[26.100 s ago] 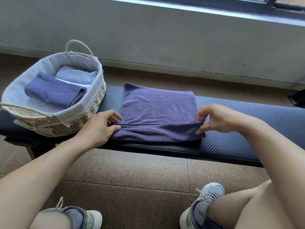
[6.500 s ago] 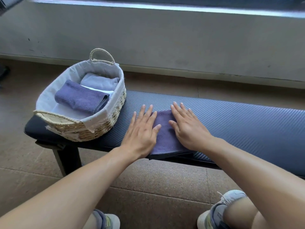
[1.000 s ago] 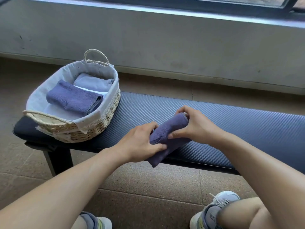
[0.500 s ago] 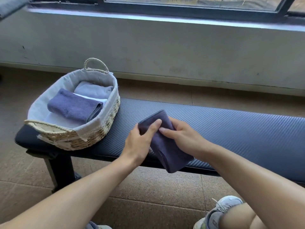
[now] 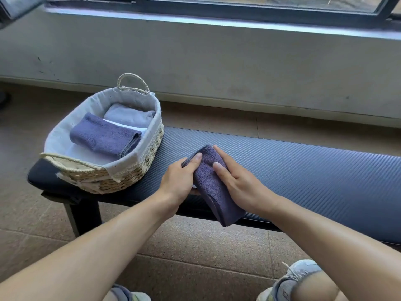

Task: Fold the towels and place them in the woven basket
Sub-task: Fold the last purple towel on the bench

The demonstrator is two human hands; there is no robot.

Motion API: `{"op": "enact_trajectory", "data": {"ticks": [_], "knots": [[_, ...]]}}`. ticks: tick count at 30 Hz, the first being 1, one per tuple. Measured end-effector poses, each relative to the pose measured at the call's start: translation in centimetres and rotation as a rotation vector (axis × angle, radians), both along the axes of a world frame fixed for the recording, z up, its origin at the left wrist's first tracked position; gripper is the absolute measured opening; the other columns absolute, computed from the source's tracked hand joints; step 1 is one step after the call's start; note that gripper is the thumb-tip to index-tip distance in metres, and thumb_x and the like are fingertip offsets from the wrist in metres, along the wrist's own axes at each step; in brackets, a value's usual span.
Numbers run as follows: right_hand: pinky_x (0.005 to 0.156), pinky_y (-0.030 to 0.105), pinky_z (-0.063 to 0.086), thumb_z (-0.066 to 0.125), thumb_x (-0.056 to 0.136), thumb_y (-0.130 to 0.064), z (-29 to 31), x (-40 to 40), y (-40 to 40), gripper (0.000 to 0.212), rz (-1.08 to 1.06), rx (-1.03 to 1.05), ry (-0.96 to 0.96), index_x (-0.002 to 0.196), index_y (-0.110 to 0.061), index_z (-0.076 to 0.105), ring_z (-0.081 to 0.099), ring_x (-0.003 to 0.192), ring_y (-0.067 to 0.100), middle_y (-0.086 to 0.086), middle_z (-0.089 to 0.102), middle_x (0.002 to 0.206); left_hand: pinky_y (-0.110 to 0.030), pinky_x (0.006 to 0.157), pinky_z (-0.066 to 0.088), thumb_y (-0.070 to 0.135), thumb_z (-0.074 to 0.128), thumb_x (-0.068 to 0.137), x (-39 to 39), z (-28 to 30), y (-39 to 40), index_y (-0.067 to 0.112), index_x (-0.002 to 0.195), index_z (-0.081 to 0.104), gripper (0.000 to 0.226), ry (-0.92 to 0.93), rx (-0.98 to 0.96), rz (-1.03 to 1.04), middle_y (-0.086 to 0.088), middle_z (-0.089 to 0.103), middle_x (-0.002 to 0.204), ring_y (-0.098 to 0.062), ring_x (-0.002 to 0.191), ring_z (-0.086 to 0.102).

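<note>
A folded dark purple towel (image 5: 211, 187) is held between both hands just above the front edge of the bench. My left hand (image 5: 179, 181) grips its left side with the thumb on top. My right hand (image 5: 238, 183) holds its right side, fingers lying across the cloth. The towel's lower end hangs past the bench edge. To the left stands the woven basket (image 5: 138, 168) with a white lining. Inside it lie a folded purple towel (image 5: 104, 137) and a folded pale lilac towel (image 5: 128, 116).
The dark padded bench (image 5: 303, 170) runs to the right of the basket. A grey wall (image 5: 217, 68) under a window stands behind it. My shoes (image 5: 290, 279) rest on the speckled tile floor below.
The folded towel has been lifted off the bench and turned lengthwise between both hands, then shifted slightly right. The view has tilted up, showing more of the window.
</note>
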State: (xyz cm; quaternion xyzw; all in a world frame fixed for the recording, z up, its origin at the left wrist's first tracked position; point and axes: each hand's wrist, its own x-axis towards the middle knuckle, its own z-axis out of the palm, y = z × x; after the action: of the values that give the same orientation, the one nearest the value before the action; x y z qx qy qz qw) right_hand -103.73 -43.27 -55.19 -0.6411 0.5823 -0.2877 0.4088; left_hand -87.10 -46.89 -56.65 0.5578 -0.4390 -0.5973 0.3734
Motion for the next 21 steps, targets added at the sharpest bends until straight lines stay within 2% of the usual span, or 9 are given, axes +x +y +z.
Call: {"op": "enact_trajectory", "data": {"ticks": [2,3,5,6,9,11,14,17,21], "knots": [[0.120,0.024,0.027,0.038,0.107,-0.042,0.0,0.0,-0.2,0.054,-0.026,-0.026,-0.011,0.159,-0.030,0.028,0.038,0.140,-0.003,-0.014,0.040,0.157,-0.047,0.073,0.064,0.044,0.062,0.097,0.0,0.3,0.0,0.014,0.101,0.074,0.032,0.022,-0.021,0.001,-0.009,0.078,0.098,-0.030,0.095,0.074],[0.121,0.025,0.028,0.039,0.107,-0.041,0.0,0.1,-0.3,0.054,-0.031,-0.040,-0.019,0.159,-0.028,0.030,0.038,0.140,-0.005,-0.015,0.040,0.157,-0.041,0.071,0.064,0.044,0.063,0.097,0.0,0.6,0.0,0.013,0.100,0.073,0.032,0.010,-0.046,0.014,-0.009,0.077,0.097,-0.028,0.094,0.074],[0.121,0.029,0.030,0.039,0.108,-0.040,-0.3,0.2,-0.5,0.052,-0.030,-0.061,-0.027,0.158,-0.027,0.032,0.040,0.140,-0.005,-0.015,0.044,0.155,-0.022,0.064,0.059,0.045,0.063,0.097,0.2,0.9,-0.1,0.015,0.100,0.071,0.031,-0.168,-0.178,0.038,-0.004,0.076,0.092,-0.020,0.087,0.072],[0.121,0.030,0.031,0.039,0.108,-0.040,-0.3,0.2,-0.5,0.052,-0.027,-0.071,-0.017,0.157,-0.027,0.033,0.041,0.140,-0.004,-0.014,0.045,0.155,-0.020,0.069,0.057,0.047,0.063,0.096,0.5,0.8,-0.2,0.018,0.100,0.069,0.030,-0.281,-0.263,0.045,0.001,0.075,0.089,-0.016,0.085,0.071],[0.120,0.032,0.032,0.039,0.108,-0.039,-0.2,0.5,-0.6,0.050,-0.020,-0.079,0.013,0.157,-0.029,0.034,0.041,0.140,-0.001,-0.013,0.046,0.154,-0.034,0.092,0.052,0.049,0.062,0.095,1.1,0.6,-0.5,0.027,0.108,0.063,0.026,-0.438,-0.393,0.039,0.009,0.071,0.099,-0.012,0.096,0.067],[0.121,0.032,0.031,0.039,0.108,-0.038,-0.2,0.7,-0.6,0.051,-0.009,-0.078,0.030,0.157,-0.027,0.033,0.040,0.141,-0.001,-0.013,0.044,0.155,-0.032,0.096,0.048,0.044,0.060,0.097,1.6,0.7,-0.4,0.025,0.120,0.058,0.030,-0.504,-0.482,0.028,0.009,0.065,0.115,-0.010,0.106,0.062],[0.121,0.030,0.030,0.040,0.108,-0.037,-0.2,0.8,-0.6,0.050,-0.006,-0.084,0.040,0.157,-0.026,0.034,0.040,0.141,-0.001,-0.013,0.045,0.155,-0.029,0.101,0.044,0.042,0.055,0.100,2.7,1.3,-0.3,0.019,0.134,0.051,0.041,-0.667,-0.752,-0.038,0.002,0.058,0.128,-0.013,0.118,0.055],[0.117,0.022,0.032,0.040,0.109,-0.033,0.0,0.9,-0.7,0.046,-0.022,-0.109,0.039,0.155,-0.028,0.038,0.043,0.137,-0.004,-0.015,0.049,0.151,-0.034,0.113,0.038,0.042,0.050,0.100,3.7,1.5,-0.7,0.011,0.138,0.050,0.049,-0.790,-1.012,-0.160,-0.005,0.055,0.139,-0.019,0.132,0.049],[0.095,0.001,0.033,0.041,0.109,-0.030,0.5,1.2,-0.9,0.036,-0.043,-0.126,0.039,0.142,-0.041,0.047,0.049,0.113,-0.025,-0.043,0.054,0.120,-0.043,0.119,0.033,0.028,0.052,0.100,4.1,3.2,-1.4,0.004,0.138,0.052,0.045,-0.809,-1.174,-0.084,-0.011,0.053,0.144,-0.026,0.142,0.043]]}}
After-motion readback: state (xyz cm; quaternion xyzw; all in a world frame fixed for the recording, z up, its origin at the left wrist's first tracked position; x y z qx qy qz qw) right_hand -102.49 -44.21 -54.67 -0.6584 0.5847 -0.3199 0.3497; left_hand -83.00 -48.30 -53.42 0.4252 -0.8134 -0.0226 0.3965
